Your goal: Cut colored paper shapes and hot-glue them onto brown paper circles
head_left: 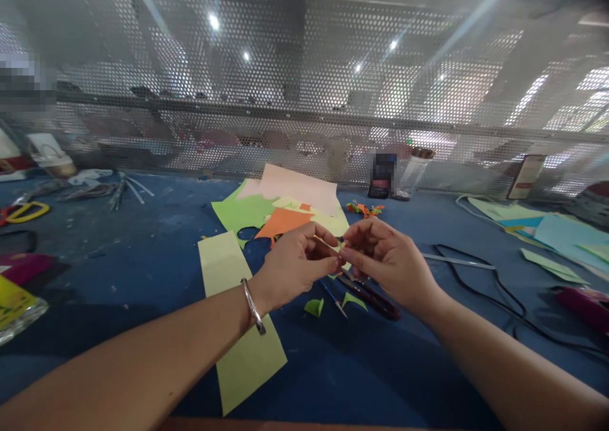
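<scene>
1. The left hand (297,263) and the right hand (390,259) met at the middle of a clock dial, twelve pointing away from the person. They were raised over the blue tabletop (394,380).
2. The fingers of both hands were pinched around a small pale piece (340,248), which sat at their meeting tips, mostly hidden and too small to identify.
3. A metal bracelet (252,307) circled the left wrist. Beneath that arm, toward eight o'clock, lay a pale yellow strip (252,380).
4. At ten o'clock lay an orange sheet (288,220) and a bright green sheet (226,210); a pale pink sheet (304,186) lay at eleven.
5. At one o'clock were a cluster of orange and green bits (365,210) and, farther off, a dark phone-like device (379,191) just beside a clear bottle (413,174).
6. One green scrap (314,307) lay at seven o'clock; a tool with a dark red handle (383,304) lay toward five.
7. Well apart, yellow-handled scissors (28,212) lay at nine o'clock and light blue paper (566,233) at three.
</scene>
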Available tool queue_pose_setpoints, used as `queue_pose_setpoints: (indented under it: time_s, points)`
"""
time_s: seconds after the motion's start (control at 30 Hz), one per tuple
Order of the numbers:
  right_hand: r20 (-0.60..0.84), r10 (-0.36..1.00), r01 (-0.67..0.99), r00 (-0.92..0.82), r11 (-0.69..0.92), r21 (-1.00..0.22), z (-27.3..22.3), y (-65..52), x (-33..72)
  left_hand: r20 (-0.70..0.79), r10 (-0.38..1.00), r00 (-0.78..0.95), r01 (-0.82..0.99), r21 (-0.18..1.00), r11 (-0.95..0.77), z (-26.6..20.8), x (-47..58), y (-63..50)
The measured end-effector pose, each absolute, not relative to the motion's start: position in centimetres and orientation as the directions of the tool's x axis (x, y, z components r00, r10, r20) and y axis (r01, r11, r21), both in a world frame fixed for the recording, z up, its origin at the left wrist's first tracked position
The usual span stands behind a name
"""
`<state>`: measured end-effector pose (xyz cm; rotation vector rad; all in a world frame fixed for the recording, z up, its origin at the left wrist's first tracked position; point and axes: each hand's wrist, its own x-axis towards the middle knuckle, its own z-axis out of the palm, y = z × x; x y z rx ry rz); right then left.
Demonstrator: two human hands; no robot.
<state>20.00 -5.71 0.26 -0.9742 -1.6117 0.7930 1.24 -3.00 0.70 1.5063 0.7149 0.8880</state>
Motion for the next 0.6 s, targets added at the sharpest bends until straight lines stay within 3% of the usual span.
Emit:
queue_pose_setpoints:
  time_s: [0.6]
  points:
    - [0.381, 0.916, 0.18, -0.126, 0.399, -0.899, 0.25, -5.43, 20.37, 0.151, 0.848, 0.509, -0.018, 0.986, -0.165, 0.26, 1.21, -2.88]
